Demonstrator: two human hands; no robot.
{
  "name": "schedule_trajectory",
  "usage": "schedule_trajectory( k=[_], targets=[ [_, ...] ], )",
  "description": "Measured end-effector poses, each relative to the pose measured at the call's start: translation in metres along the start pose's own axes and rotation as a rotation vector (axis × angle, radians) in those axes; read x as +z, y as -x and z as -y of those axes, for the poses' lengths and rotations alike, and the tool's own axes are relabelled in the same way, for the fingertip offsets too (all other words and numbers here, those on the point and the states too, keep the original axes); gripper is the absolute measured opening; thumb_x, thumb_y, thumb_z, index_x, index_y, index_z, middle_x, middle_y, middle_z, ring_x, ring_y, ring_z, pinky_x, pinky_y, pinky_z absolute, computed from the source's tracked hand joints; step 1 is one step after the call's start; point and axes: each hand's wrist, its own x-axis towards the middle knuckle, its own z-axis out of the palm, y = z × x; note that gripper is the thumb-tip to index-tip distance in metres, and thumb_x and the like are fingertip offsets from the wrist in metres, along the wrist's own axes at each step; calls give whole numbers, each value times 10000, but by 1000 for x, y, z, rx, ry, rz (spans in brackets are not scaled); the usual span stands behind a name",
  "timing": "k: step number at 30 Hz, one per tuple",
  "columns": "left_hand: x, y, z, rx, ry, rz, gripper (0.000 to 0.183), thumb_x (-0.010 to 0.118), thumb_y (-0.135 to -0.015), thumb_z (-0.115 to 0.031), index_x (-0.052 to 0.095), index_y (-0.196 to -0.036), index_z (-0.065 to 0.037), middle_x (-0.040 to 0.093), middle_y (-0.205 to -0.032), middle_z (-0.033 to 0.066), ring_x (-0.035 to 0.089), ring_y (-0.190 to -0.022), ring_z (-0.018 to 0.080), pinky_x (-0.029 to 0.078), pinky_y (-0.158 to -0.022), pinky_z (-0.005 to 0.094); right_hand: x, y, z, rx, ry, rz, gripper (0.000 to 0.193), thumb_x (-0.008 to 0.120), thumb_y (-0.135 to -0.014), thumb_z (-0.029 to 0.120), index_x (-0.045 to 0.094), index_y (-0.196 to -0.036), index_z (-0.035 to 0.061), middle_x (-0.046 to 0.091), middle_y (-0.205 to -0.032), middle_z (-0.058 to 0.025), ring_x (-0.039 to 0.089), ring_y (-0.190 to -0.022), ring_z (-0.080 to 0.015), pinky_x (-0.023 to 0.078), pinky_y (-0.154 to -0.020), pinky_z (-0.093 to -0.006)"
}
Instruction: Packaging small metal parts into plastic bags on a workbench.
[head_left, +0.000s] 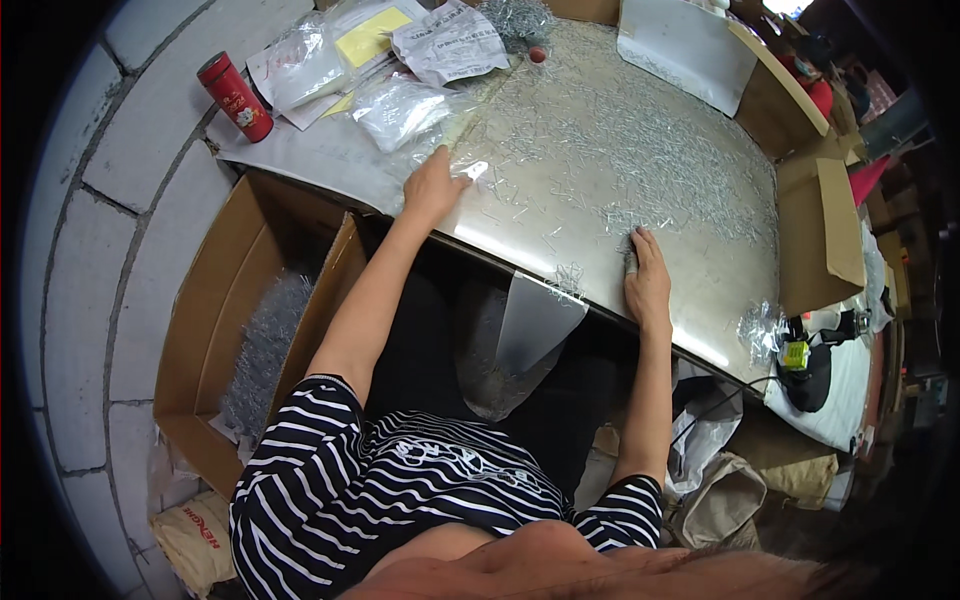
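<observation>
My left hand (432, 190) rests near the front edge of the metal tabletop (560, 240), beside a clear plastic bag (400, 112). Its index finger and thumb point apart; the other fingers are partly hidden, and I see nothing held. Farther right, my right hand (650, 282) lies at the table's edge with its fingers stretched forward, touching or close to loose metal pins (625, 215). A pale band is around one of its fingers. Many thin, silvery pins (665, 150) are scattered over the tabletop, densest toward the back right. A small cluster of pins (568, 280) sits at the front edge between my hands.
A red cylindrical flask (235, 97) stands at the back left near crumpled paper (450, 42). Below left, an open cardboard box (205, 340) holds a heap of pins. Cardboard walls (805, 240) border the table's right side. A black cable (722, 402) hangs at the right corner.
</observation>
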Motion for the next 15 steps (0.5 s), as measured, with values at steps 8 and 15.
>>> schedule_trajectory(
  k=[8, 15],
  targets=[
    [-4, 29, -5, 222, 44, -116, 164, 716, -786, -179, 643, -835, -41, 673, -922, 169, 646, -867, 363, 489, -759, 440, -28, 64, 78, 23, -526, -152, 211, 556, -904, 2, 638, -1098, -3, 666, -1119, -143, 625, -1074, -260, 446, -965, -328],
    [-24, 153, -62, 452, 484, 434, 174, 691, -778, -39, 565, -893, -7, 609, -799, 129, 624, -712, 249, 492, -666, 339, -7, 86, 116, 128, -910, 270, 334, 722, -845, 243, 635, -1073, 15, 650, -1002, -79, 592, -929, -151, 467, -816, -291]
  ],
)
